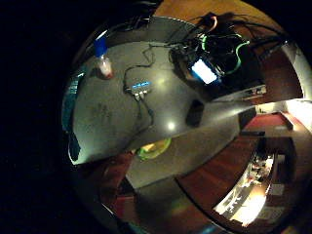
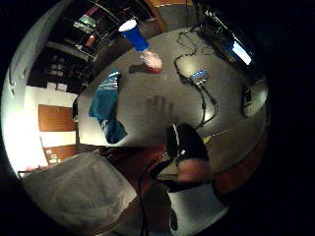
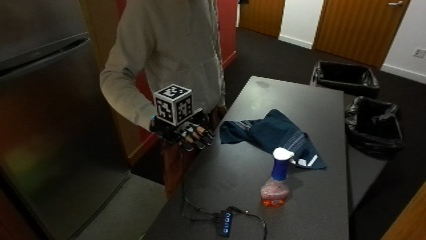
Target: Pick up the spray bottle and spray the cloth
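Outside view: gloved right hand point(image 3: 185, 132) hangs at the near edge of the dark tabletop point(image 3: 279, 95), fingers point(image 3: 194, 140) loosely bent and slightly spread, holding nothing; well apart from the spray bottle point(image 3: 275, 179). Step in hand, as judged: the reach, grasp not yet made; nothing of the task looks done.

Spray bottle stands upright on the tabletop, between the blue cloth point(image 3: 276, 134) and a small hub point(image 3: 225, 223) with lit blue indicators and its cable; bottle near the cloth's corner, whether touching it I cannot tell. Bottle: blue top with a pale cap, clear rounded body, reddish liquid low in it. Cloth lies crumpled, dark blue with pale stripes at one corner.

Thumb side palm view: bottle point(image 2: 142, 46) and cloth point(image 2: 106, 110) both on the tabletop ahead of the palm.

Next move likely calls for carrying the hand across toward the bottle, closing round its neck, a finger set on the trigger, nozzle turned toward the cloth; the narrow-based bottle may tip if knocked.
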Demonstrator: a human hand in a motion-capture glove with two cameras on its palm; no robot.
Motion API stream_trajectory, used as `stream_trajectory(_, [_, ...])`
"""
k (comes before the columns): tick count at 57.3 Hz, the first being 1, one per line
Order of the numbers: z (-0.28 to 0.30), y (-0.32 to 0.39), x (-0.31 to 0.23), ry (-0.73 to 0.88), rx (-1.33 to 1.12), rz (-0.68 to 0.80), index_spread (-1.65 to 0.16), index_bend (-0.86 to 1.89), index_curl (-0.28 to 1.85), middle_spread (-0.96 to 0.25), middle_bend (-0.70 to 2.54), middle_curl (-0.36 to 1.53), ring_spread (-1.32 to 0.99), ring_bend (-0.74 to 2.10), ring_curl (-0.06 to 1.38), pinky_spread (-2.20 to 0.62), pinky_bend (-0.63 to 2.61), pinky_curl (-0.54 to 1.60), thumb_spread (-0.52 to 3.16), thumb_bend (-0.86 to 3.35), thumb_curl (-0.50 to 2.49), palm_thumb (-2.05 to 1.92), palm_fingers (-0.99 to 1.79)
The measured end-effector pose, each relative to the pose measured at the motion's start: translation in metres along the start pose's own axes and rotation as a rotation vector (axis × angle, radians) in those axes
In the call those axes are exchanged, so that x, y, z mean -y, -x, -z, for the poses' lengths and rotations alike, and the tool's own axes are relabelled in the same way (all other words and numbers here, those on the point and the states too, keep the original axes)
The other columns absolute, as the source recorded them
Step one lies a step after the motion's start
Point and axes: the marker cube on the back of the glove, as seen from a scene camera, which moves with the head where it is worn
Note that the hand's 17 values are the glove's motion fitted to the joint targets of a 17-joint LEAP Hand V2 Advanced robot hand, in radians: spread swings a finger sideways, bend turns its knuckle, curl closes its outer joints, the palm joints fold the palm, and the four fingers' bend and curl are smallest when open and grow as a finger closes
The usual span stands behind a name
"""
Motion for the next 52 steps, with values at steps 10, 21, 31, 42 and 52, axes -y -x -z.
stream_trajectory(10, [0.001,-0.03,0.005,0.013,-0.024,0.027,-0.33,0.18,0.16,-0.01,0.21,0.13,0.01,0.2,0.09,0.19,0.32,0.16,0.73,0.27,0.22,0.62,0.2])
stream_trajectory(21, [0.008,-0.047,0.018,0.05,-0.04,0.046,-0.38,0.17,0.21,-0.01,0.2,0.19,0.02,0.2,0.13,0.22,0.32,0.21,0.88,0.17,0.28,0.66,0.18])
stream_trajectory(31, [0.019,-0.044,0.032,0.116,-0.074,0.065,-0.39,0.17,0.25,-0.01,0.19,0.23,0.03,0.19,0.16,0.22,0.31,0.25,0.93,0.09,0.33,0.69,0.15])
stream_trajectory(42, [0.026,-0.04,0.047,0.117,-0.099,0.081,-0.39,0.16,0.26,-0.01,0.19,0.25,0.03,0.2,0.19,0.23,0.33,0.28,0.96,0.01,0.37,0.72,0.11])
stream_trajectory(52, [0.034,-0.033,0.058,0.11,-0.118,0.11,-0.39,0.16,0.27,-0.01,0.19,0.27,0.03,0.21,0.21,0.22,0.34,0.31,0.97,-0.02,0.39,0.74,0.09])
